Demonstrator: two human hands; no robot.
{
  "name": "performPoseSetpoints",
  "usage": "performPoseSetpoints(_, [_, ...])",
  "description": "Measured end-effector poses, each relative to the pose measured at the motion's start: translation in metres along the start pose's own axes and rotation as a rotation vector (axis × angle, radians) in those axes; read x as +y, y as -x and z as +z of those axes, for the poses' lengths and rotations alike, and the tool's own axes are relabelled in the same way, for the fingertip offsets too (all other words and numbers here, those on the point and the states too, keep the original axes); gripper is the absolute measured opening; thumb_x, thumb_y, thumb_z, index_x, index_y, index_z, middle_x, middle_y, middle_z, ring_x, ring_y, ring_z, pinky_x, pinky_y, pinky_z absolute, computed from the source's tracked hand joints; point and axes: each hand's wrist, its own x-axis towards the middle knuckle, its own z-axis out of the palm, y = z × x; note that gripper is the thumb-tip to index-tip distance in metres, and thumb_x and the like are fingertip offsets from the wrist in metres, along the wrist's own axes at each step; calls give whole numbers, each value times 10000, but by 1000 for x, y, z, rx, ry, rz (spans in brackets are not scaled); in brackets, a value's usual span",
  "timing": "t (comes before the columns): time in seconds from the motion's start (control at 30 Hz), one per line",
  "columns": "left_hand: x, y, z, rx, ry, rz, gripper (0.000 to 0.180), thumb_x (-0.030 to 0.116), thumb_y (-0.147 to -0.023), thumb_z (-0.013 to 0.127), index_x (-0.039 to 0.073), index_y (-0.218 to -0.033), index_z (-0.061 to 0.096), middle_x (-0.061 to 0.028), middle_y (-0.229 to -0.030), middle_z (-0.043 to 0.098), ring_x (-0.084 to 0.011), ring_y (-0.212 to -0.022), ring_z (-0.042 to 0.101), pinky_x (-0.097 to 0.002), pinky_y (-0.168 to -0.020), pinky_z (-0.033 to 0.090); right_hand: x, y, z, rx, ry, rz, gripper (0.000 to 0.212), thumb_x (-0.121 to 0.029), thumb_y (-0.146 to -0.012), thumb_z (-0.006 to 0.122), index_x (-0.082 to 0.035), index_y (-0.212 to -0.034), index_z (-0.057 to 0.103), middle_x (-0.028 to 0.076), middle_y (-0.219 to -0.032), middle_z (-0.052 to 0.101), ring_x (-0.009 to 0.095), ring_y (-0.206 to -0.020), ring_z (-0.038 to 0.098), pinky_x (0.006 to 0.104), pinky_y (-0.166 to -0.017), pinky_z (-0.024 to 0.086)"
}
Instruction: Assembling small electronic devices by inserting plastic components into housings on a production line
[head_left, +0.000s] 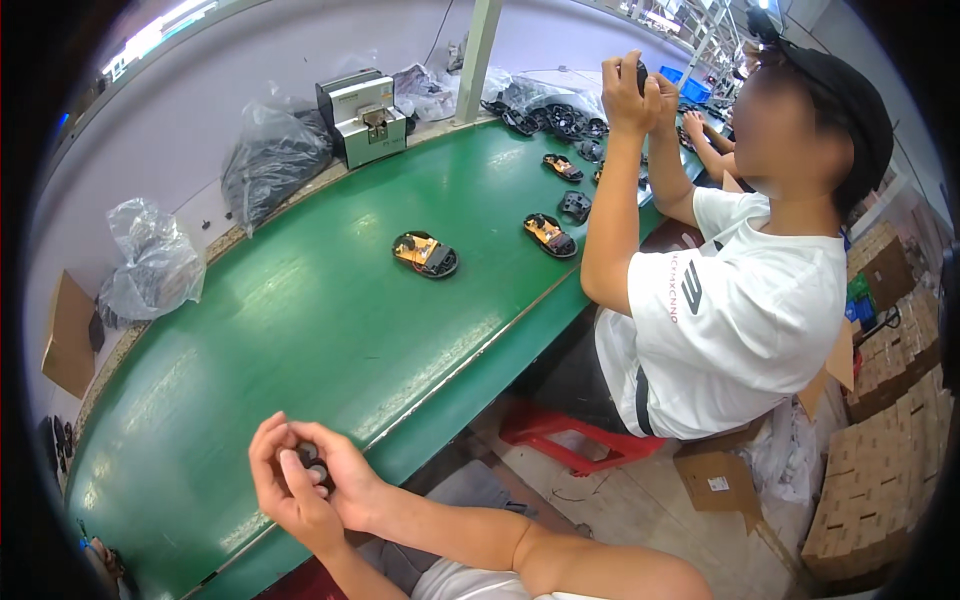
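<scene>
My left hand (290, 488) and my right hand (352, 478) are cupped together over the near left part of the green work table. Small dark round parts (318, 468) show between the fingers; their exact kind is too small to tell. Both hands curl around them. Farther off on the table lies an opened computer mouse (425, 254) with an orange circuit board, apart from my hands. A second opened mouse (549, 235) lies to its right, near the table edge.
A co-worker in a white shirt (740, 300) sits at the right, holding up a dark piece. Beyond lie another opened mouse (562, 167) and several dark shells (565, 120). A grey-green machine (365, 118) and plastic bags (275, 155) line the wall. Cartons (880, 480) are stacked right.
</scene>
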Motion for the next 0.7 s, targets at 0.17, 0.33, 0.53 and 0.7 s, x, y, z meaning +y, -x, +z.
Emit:
performPoseSetpoints(0.17, [5, 6, 9, -18, 43, -70, 330, 154, -1007, 478, -47, -1236, 605, -155, -1318, 627, -167, -1078, 592, -287, -963, 450, -4, 7, 11, 22, -11, -50, 319, -338, -1066, 472, -136, -828, 537, -59, -610, 460, 31, -414, 333, 189, -348, 251])
performPoseSetpoints(0.33, [18, 17, 15, -63, 133, -208, 531, 282, -984, 486, -71, -1380, 504, -168, -1416, 563, -189, -1101, 564, -278, -985, 417, -17, 13, 26, 82, 112, -126, 318, -331, -1099, 407, -115, -889, 509, -44, -630, 427, 48, -428, 301, 199, -393, 276])
performPoseSetpoints(0.53, [-6, 19, 8, 34, 189, -207, 538, 281, -975, 504, -55, -1394, 485, -164, -1429, 548, -87, -890, 513, -198, -772, 423, -7, 6, 11, 43, 223, -163, 281, -311, -1103, 421, -89, -1028, 576, -11, -791, 480, 62, -572, 414, 215, -457, 350])
performPoseSetpoints(0.7, [-4, 20, 8, 105, 563, -349, 492, 156, -953, 545, -42, -1392, 444, -165, -1458, 488, -74, -851, 503, -183, -731, 437, -13, 8, 10, 8, 214, -161, 282, -242, -1079, 500, -3, -1207, 581, 25, -941, 526, 84, -671, 461, 214, -547, 417])
